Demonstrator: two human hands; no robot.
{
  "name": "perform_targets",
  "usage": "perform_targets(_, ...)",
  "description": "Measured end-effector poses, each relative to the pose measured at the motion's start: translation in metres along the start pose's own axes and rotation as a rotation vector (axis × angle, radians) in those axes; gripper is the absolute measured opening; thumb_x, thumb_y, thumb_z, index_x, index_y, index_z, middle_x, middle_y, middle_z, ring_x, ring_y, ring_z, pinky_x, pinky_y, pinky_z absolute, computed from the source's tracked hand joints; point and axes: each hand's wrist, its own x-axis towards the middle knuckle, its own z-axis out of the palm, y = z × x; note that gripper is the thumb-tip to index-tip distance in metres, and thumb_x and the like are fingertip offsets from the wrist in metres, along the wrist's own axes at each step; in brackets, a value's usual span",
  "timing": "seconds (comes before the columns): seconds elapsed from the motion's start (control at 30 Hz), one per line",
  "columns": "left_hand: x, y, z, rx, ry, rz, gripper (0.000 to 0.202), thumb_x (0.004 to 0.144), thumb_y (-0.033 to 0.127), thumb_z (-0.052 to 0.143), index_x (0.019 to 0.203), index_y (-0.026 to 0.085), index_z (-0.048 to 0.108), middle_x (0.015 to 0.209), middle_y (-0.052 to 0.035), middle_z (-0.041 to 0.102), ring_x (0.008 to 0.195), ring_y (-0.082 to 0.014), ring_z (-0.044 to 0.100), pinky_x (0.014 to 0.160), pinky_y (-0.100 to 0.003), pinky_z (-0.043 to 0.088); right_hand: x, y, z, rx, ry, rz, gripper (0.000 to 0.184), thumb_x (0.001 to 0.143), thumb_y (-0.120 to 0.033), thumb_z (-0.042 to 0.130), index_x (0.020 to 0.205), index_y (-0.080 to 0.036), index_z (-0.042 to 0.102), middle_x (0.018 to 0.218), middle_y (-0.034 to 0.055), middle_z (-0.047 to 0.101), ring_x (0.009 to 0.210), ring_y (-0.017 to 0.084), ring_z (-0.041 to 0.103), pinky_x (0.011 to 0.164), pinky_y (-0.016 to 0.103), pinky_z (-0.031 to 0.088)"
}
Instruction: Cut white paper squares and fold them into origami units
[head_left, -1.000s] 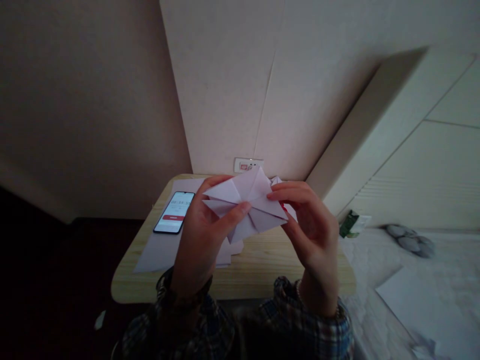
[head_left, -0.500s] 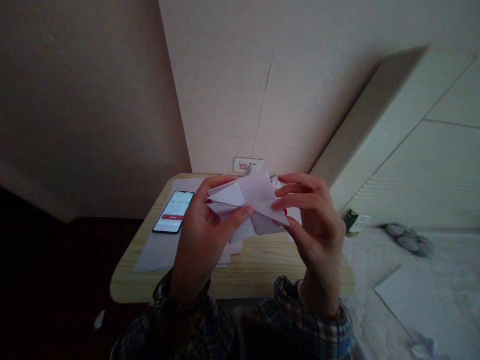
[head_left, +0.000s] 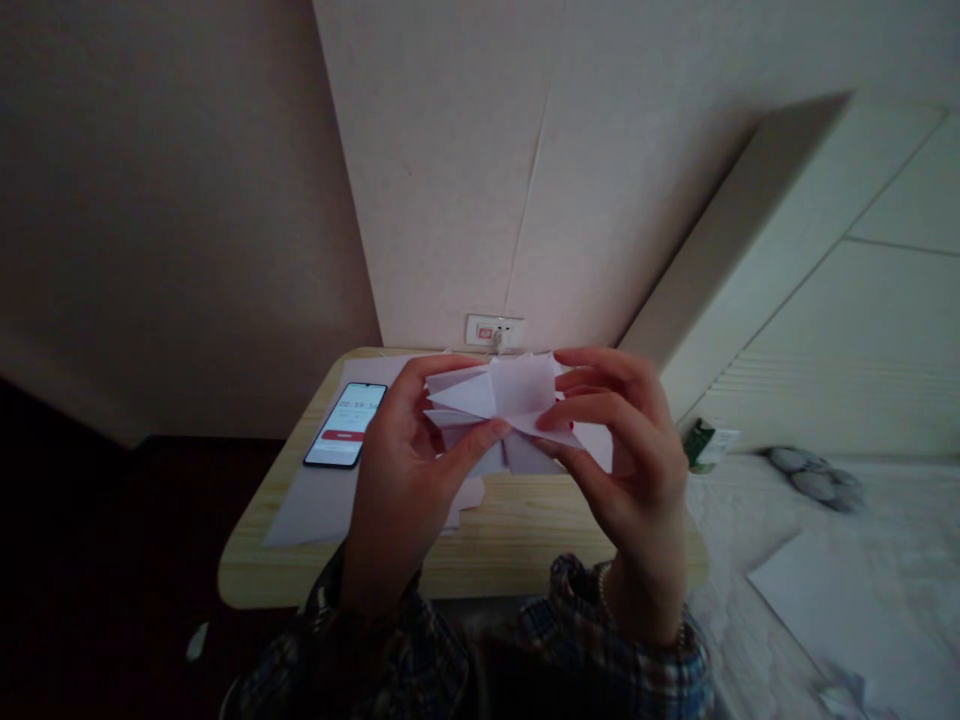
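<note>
Both my hands hold a folded white paper piece point(head_left: 501, 400) in the air above a small wooden table point(head_left: 517, 545). My left hand point(head_left: 405, 470) grips its left side, thumb pressed on the front near the middle. My right hand point(head_left: 622, 450) pinches the right side, fingers curled over the upper flap and thumb under it. The paper has several creased triangular flaps.
A lit phone point(head_left: 346, 425) lies on a sheet of white paper point(head_left: 315, 505) at the table's left. A wall socket point(head_left: 493, 329) sits behind the table. At the right is a bed with a white sheet of paper point(head_left: 847, 610), a green packet point(head_left: 700, 444) and a headboard.
My right fingers have come over the top right flap and pushed it down toward the middle; the paper piece looks narrower and more folded than a second ago.
</note>
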Motion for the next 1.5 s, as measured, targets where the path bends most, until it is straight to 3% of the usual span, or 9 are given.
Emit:
perform_targets(0.2,-0.001,0.001,0.001,0.075,0.024,0.035,0.038,0.067,0.004,0.085,0.096,0.024,0.072,0.095,0.0035,0.077,0.087,-0.0151,0.075,0.074,-0.022,0.063,0.001,-0.004,-0.001,-0.037,-0.063,0.002,0.017,0.090,-0.008,0.068,0.093,-0.024,0.068,0.129,0.0028,0.059,0.106,0.017,0.060,0.088,0.031,0.054)
perform_targets(0.53,-0.004,0.004,0.004,0.055,0.064,0.059,0.038,0.065,0.005,0.086,0.093,0.027,0.073,0.091,0.0062,0.076,0.082,-0.0125,0.075,0.069,-0.018,0.062,0.001,-0.004,0.002,0.036,0.023,0.036,0.015,0.089,-0.010,0.071,0.089,-0.025,0.069,0.120,0.0019,0.063,0.101,0.017,0.061,0.090,0.034,0.053)
perform_targets(0.73,-0.004,0.005,0.004,0.198,0.039,0.117,0.038,0.071,0.002,0.081,0.098,0.026,0.071,0.098,0.0063,0.076,0.087,-0.0125,0.075,0.072,-0.018,0.062,0.002,-0.002,-0.004,0.010,-0.049,0.057,0.014,0.089,-0.011,0.070,0.090,-0.025,0.069,0.118,0.0027,0.064,0.104,0.018,0.062,0.093,0.035,0.051)
perform_targets(0.87,-0.005,0.007,0.005,0.232,-0.004,0.083,0.038,0.072,0.003,0.081,0.099,0.026,0.071,0.101,0.0062,0.076,0.091,-0.0122,0.074,0.076,-0.018,0.061,0.002,-0.002,-0.006,-0.004,-0.058,0.097,0.014,0.089,-0.011,0.071,0.089,-0.024,0.069,0.110,0.0026,0.066,0.109,0.020,0.061,0.095,0.036,0.049)
perform_targets(1.03,-0.005,0.005,0.004,0.190,0.011,0.104,0.040,0.070,0.002,0.082,0.099,0.028,0.072,0.101,0.0073,0.076,0.091,-0.0107,0.074,0.076,-0.016,0.060,0.003,-0.003,0.001,0.074,-0.007,0.143,0.014,0.087,-0.012,0.073,0.086,-0.025,0.068,0.109,0.0018,0.067,0.105,0.021,0.063,0.093,0.038,0.050)
perform_targets(1.27,-0.005,0.002,0.007,0.110,0.073,0.098,0.039,0.069,0.009,0.087,0.100,0.027,0.072,0.101,0.0022,0.077,0.090,-0.0172,0.075,0.073,-0.025,0.064,0.004,-0.007,0.007,0.109,0.079,0.172,0.016,0.086,-0.011,0.073,0.084,-0.026,0.069,0.107,0.0013,0.069,0.105,0.022,0.063,0.092,0.040,0.049)
perform_targets(1.5,-0.006,0.003,0.009,0.057,0.093,0.100,0.043,0.067,0.004,0.088,0.098,0.028,0.073,0.096,0.0064,0.078,0.085,-0.0134,0.076,0.070,-0.019,0.062,0.004,-0.010,0.015,0.208,0.164,0.229,0.014,0.086,-0.013,0.072,0.082,-0.026,0.069,0.102,0.0016,0.069,0.101,0.022,0.063,0.090,0.041,0.050)
